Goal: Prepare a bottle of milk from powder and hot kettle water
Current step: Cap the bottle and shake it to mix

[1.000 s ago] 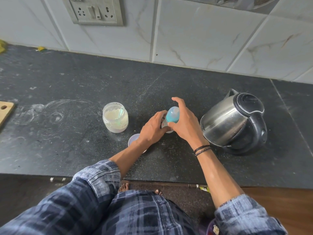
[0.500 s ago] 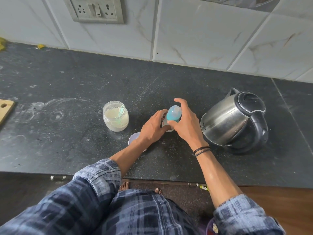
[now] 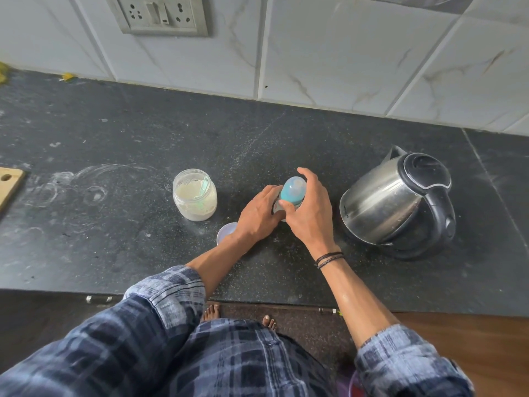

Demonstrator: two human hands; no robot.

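A baby bottle point(image 3: 292, 191) with a teal collar and clear cap stands on the black counter point(image 3: 114, 247), mid-frame. My left hand point(image 3: 259, 216) grips its lower body from the left. My right hand point(image 3: 310, 213) wraps around its teal top from the right. An open glass jar of milk powder point(image 3: 194, 196) with a pale green scoop inside stands to the left. A steel kettle point(image 3: 398, 200) with a black lid and handle sits on its base to the right.
A small white lid point(image 3: 226, 232) lies on the counter just under my left wrist. A wooden board corner point(image 3: 10, 184) shows at the far left. The tiled wall with a socket plate point(image 3: 160, 14) runs behind. The counter's front edge is close to my body.
Both hands stay on the bottle; my right hand has shifted slightly around the top. The bottle, jar and kettle stay in place.
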